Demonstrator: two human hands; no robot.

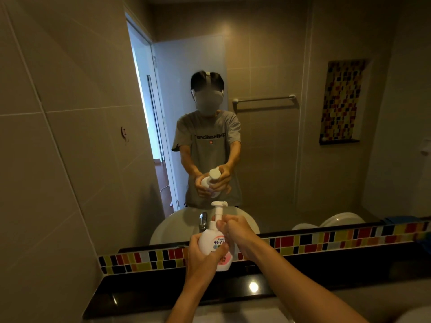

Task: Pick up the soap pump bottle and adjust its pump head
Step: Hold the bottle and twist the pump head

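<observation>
A white soap pump bottle (211, 241) with a pink-and-blue label is held up in front of the mirror, above the black counter. My left hand (203, 257) wraps around its body from below and the left. My right hand (235, 231) grips the neck collar just under the raised white pump head (218, 204), whose spout points right. The mirror reflects both hands on the bottle.
A black glossy counter (140, 292) runs below, backed by a strip of coloured mosaic tiles (326, 241). A chrome tap (203, 220) and a white basin show in the mirror's reflection. A tiled wall stands at left.
</observation>
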